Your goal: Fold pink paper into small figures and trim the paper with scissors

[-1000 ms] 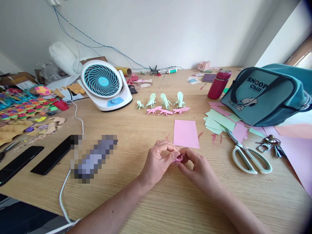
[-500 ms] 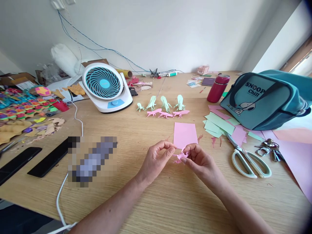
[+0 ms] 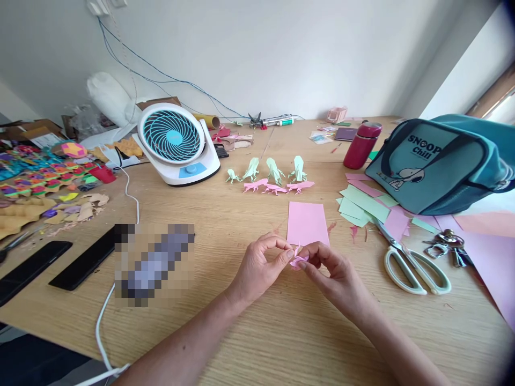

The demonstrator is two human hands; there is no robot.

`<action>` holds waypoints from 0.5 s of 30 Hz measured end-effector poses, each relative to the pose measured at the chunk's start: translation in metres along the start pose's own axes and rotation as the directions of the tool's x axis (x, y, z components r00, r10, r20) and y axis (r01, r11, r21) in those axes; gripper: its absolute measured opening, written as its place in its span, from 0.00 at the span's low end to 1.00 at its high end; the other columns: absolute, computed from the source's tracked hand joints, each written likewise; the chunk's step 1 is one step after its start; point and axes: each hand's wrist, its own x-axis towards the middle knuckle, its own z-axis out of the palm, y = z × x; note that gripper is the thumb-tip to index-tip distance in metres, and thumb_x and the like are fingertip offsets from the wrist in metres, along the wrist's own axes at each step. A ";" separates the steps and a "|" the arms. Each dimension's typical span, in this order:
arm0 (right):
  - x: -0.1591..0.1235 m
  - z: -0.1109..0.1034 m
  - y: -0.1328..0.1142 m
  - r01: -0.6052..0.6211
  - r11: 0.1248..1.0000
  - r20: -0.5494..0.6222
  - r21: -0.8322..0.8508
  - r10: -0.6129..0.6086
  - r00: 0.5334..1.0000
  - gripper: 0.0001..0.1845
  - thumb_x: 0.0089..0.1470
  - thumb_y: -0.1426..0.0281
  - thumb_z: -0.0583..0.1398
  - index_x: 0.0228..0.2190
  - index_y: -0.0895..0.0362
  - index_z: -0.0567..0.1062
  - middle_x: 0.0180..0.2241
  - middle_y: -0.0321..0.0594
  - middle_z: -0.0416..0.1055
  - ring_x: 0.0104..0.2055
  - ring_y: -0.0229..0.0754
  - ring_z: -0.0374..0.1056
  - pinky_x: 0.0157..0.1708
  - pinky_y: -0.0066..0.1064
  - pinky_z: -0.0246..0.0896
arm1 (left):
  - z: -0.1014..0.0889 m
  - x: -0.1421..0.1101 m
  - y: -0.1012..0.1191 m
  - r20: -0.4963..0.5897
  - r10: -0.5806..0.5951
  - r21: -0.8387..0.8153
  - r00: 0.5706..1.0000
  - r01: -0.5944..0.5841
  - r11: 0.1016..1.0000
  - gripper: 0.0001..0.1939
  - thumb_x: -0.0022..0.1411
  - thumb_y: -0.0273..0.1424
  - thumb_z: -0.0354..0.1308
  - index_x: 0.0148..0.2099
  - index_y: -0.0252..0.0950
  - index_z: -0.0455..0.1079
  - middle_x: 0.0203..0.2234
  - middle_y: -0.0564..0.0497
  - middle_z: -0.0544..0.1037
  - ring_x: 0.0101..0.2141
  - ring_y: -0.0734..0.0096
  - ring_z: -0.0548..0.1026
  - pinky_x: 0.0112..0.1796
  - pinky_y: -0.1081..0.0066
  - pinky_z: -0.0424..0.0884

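Between my two hands is a small folded pink paper figure [image 3: 298, 261], partly hidden by the fingers. My left hand [image 3: 261, 265] pinches its left side between thumb and forefinger. On the other side my right hand [image 3: 330, 268] grips it with thumb and bent fingers. Just beyond the hands lies a pink paper sheet [image 3: 308, 222], flat on the wooden table [image 3: 225, 225]. Farther back stand several pale green origami insects [image 3: 275, 171], and a row of pink origami insects [image 3: 275, 188] sits in front of them.
White-handled scissors [image 3: 416, 268], keys [image 3: 448, 244] and green paper pieces [image 3: 360, 201] lie on the right, near a teal bag [image 3: 426, 166] and a red flask [image 3: 362, 145]. A fan [image 3: 177, 142] stands back left. Black flat objects [image 3: 86, 262] and a white cable [image 3: 102, 316] lie left.
My right hand has shifted slightly left over the pink paper figure, its fingers covering more of it. My left hand keeps its pinch. The whole view has moved a little.
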 end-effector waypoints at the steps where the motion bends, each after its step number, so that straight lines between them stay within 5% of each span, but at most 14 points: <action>1: 0.000 0.000 0.000 0.004 1.000 0.000 -0.004 -0.004 1.000 0.06 0.61 0.64 0.60 0.33 0.52 0.75 0.30 0.33 0.72 0.30 0.37 0.61 0.34 0.30 0.56 | 0.000 0.000 0.000 0.005 0.005 -0.003 1.000 -0.005 1.000 0.08 0.63 0.32 0.60 0.32 0.35 0.74 0.31 0.50 0.80 0.38 0.66 0.76 0.44 0.68 0.67; 15: -0.003 0.003 0.000 0.084 0.987 -0.025 -0.136 -0.088 0.996 0.03 0.61 0.67 0.59 0.35 0.52 0.73 0.32 0.37 0.73 0.32 0.40 0.64 0.34 0.32 0.60 | -0.002 0.001 0.000 -0.010 -0.058 0.014 0.998 0.058 0.998 0.11 0.64 0.33 0.58 0.30 0.35 0.74 0.31 0.49 0.79 0.38 0.65 0.75 0.44 0.68 0.66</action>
